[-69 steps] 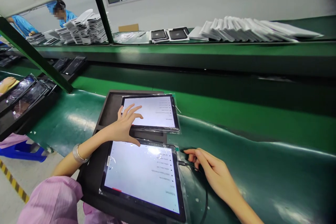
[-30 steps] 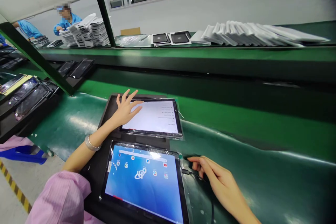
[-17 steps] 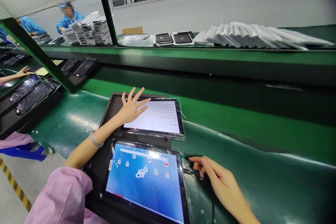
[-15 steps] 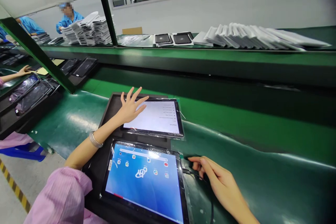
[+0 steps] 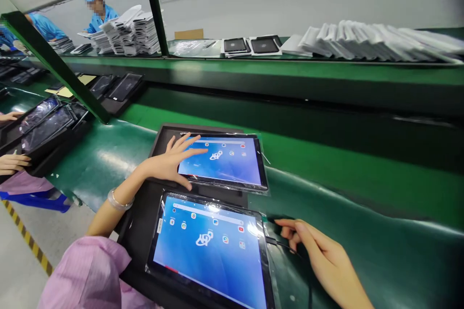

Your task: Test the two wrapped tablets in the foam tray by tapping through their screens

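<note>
Two tablets lie lit with blue home screens, one behind the other, both in clear film. Over the left end of the far tablet [image 5: 232, 166] my left hand [image 5: 174, 159] is spread open, fingers stretched across the screen; whether they touch it is hard to tell. A black cable [image 5: 272, 241] is plugged into the right side of the near tablet [image 5: 213, 265]. Beside that plug, my right hand [image 5: 319, 251] has its fingers curled closed around the cable, thumb and index finger together. Under the tablets lies a black tray [image 5: 139, 222].
More trays with film-wrapped tablets [image 5: 54, 125] are at left, near another person's hands [image 5: 14, 163]. A green post [image 5: 58, 70] slants there. On the back shelf stand stacked white sleeves [image 5: 362, 41] and two dark tablets [image 5: 264, 45]. A person in blue [image 5: 103, 14] is beyond.
The far tablet's screen has gone from a white list page to the blue home screen. My left hand has lowered and turned flatter over it. The view has shifted slightly.
</note>
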Demonstrator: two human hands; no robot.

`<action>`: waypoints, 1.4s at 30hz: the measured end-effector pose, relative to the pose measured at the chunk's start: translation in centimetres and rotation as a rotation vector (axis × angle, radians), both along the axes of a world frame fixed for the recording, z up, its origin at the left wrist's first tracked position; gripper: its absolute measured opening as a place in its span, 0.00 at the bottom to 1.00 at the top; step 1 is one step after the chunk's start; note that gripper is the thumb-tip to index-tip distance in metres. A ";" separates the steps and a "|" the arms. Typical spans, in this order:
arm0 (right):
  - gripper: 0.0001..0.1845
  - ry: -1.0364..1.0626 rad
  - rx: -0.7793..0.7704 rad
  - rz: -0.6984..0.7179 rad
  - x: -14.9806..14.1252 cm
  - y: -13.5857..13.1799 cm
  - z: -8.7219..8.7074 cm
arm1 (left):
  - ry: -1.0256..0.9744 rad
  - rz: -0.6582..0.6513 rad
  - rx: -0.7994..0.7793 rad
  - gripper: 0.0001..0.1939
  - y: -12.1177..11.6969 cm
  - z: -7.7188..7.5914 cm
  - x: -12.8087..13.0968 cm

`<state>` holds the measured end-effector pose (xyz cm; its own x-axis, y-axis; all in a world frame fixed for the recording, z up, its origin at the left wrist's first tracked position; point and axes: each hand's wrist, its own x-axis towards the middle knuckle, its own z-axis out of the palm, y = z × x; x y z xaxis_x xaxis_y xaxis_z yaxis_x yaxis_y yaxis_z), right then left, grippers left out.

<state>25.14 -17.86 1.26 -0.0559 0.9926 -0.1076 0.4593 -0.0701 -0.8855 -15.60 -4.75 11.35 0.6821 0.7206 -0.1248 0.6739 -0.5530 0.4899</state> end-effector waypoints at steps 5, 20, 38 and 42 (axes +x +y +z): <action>0.40 -0.044 -0.013 -0.011 0.0 0.4 0.2 | 0.043 -0.066 -0.065 0.64 -3.9 -0.4 -2.4; 0.44 -0.103 -0.066 -0.082 -0.7 0.7 1.2 | 0.052 0.215 0.291 0.29 -1.3 -1.9 -1.5; 0.28 0.109 -0.423 0.504 -1.7 1.4 5.9 | 0.053 -0.137 0.349 0.25 -9.3 -0.5 5.3; 0.32 0.149 -0.446 0.503 -2.3 1.1 6.2 | -0.048 -0.519 0.490 0.28 -10.2 -0.8 12.4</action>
<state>22.84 -16.79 7.42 -0.5441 0.7048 -0.4553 0.4074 -0.2524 -0.8777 -3.21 -14.94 10.57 0.9487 0.2670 0.1692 0.2479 -0.9606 0.1255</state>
